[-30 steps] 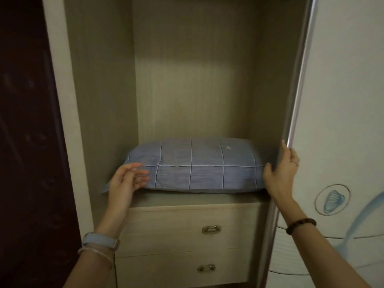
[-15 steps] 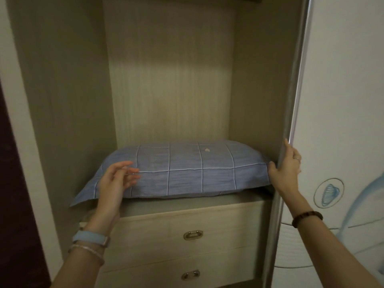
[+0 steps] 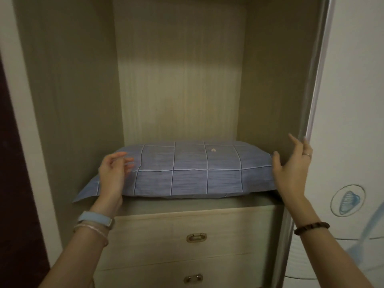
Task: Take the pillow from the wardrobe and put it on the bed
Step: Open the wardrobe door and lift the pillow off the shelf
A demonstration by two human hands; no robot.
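Note:
A blue checked pillow (image 3: 191, 171) lies flat on the shelf inside the open wardrobe (image 3: 180, 90), above two drawers. My left hand (image 3: 113, 175) is at the pillow's left end with fingers spread, over its near corner and holding nothing. My right hand (image 3: 292, 173) is open beside the pillow's right end, just off the sliding door's edge, fingers apart. The bed is not in view.
A white sliding door (image 3: 353, 121) with a blue shell drawing stands at the right, its metal edge (image 3: 315, 80) next to my right hand. Two drawers with brass handles (image 3: 196, 237) sit under the shelf. A dark surface (image 3: 12, 183) borders the left.
My right hand has let go of the sliding door's edge and moved in toward the pillow's right end. My left hand has shifted further onto the pillow's left end. The view has come closer.

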